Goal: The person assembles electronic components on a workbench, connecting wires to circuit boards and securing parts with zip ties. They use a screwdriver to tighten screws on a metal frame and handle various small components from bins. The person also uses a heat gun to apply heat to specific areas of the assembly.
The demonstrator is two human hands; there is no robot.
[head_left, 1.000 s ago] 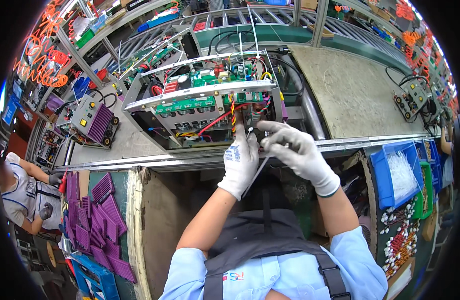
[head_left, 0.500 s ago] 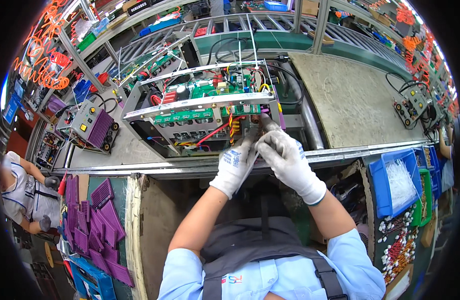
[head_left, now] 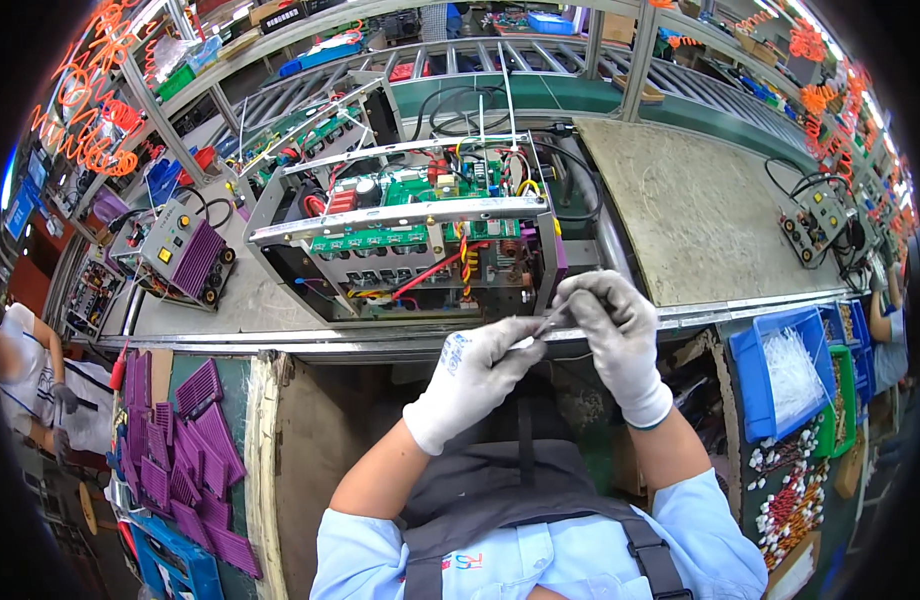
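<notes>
My left hand (head_left: 472, 378), in a white glove, pinches a thin pale strip (head_left: 551, 323) in front of the machine. The fingers of my right hand (head_left: 617, 345), gloved too and greyed at the fingertips, are curled on the strip's other end. It is too small to name for sure. Just beyond my hands an uncovered electronic machine (head_left: 400, 218) rests on the bench, its metal frame around green circuit boards. Red and yellow wires (head_left: 467, 262) run down its near side, a bundle of them twisted together. Neither hand touches the machine.
A blue bin (head_left: 758, 385) of thin white strips stands at the right, beside a green bin (head_left: 842, 400) and loose white-ended wires (head_left: 788, 495). Purple grilles (head_left: 195, 455) lie piled at the left. Behind runs a roller conveyor (head_left: 550, 62). Another person (head_left: 40, 365) is at far left.
Both hands have drawn back from the machine's near right side toward me. They have moved apart slightly, and the thin pale strip now shows between them.
</notes>
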